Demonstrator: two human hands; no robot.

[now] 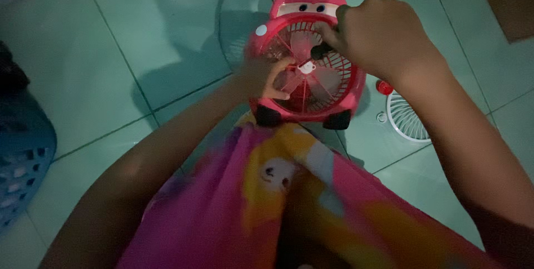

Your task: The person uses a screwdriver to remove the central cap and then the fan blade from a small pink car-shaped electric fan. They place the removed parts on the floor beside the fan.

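A small red car-shaped fan with cartoon eyes and black wheels lies face up on the tiled floor, its pink blades exposed with no front grille. My left hand rests on the fan's left rim, fingers touching a blade. My right hand is closed on a dark-handled tool, likely a screwdriver, pointed at the white hub in the blade's middle.
A white round grille lies on the floor right of the fan, with a small red cap beside it. A blue slotted basket stands at the left edge. Pink patterned cloth covers my lap below.
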